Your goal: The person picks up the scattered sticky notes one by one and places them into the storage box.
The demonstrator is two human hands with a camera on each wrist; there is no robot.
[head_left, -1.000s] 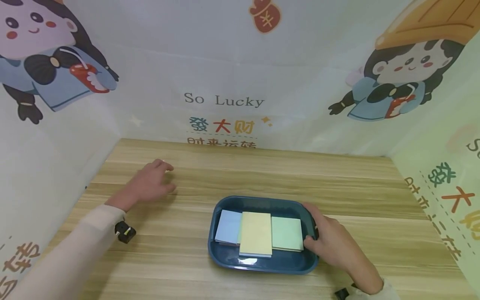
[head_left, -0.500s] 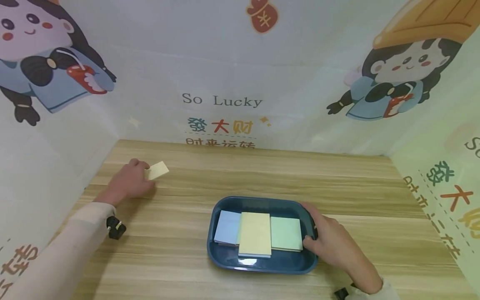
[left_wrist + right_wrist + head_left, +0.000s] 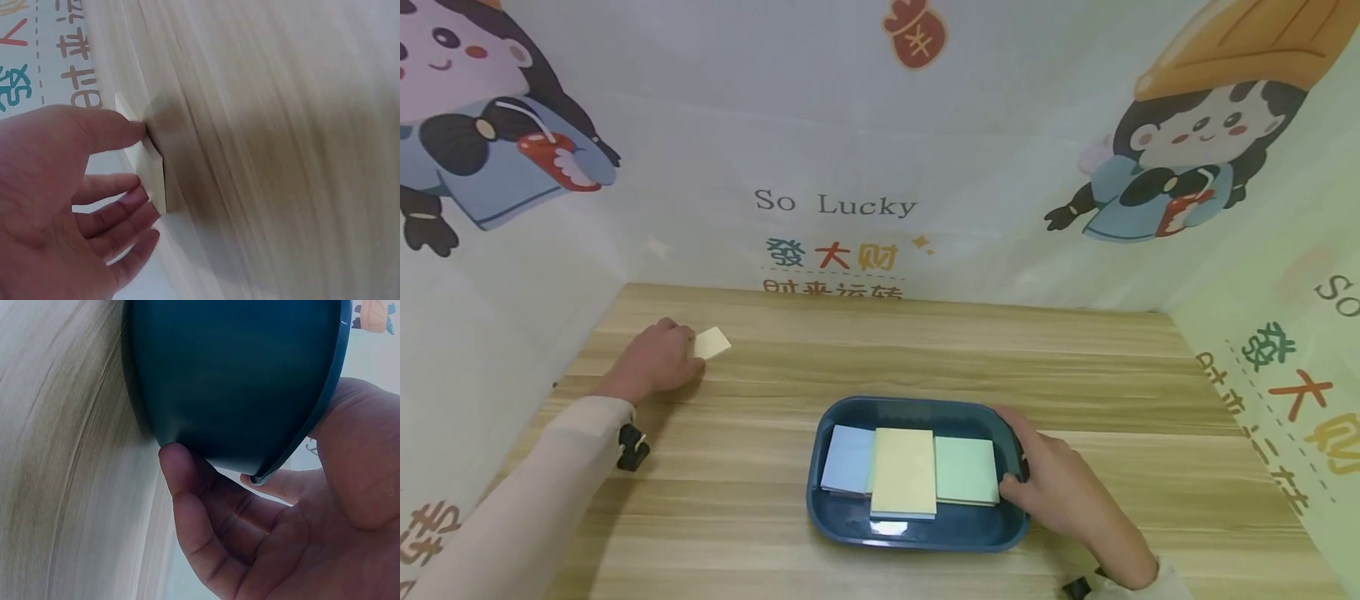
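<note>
At the far left of the table, my left hand [image 3: 658, 354] pinches a small pale yellow sticky note pad [image 3: 712, 342] between thumb and fingers. In the left wrist view the pad [image 3: 149, 169] stays low, close to the wood; whether it touches is unclear. My right hand [image 3: 1056, 483] grips the right end of a dark blue oval tray [image 3: 842, 535], thumb over the rim. Beneath that end, the right wrist view shows curled fingers [image 3: 194, 531] against the outer wall. Inside the tray lie a blue pad [image 3: 848, 460], a larger yellow pad [image 3: 904, 473] on top, and a green pad [image 3: 966, 470].
The wood-grain table [image 3: 760, 500] is bounded by a printed cloth backdrop [image 3: 835, 125] at the back and both sides. A black wrist camera [image 3: 632, 447] sits on the left cuff.
My left hand has moved a little left and now holds the small yellow pad, which came into sight half a second ago. My right hand stays on the tray. The head view has shifted slightly.
</note>
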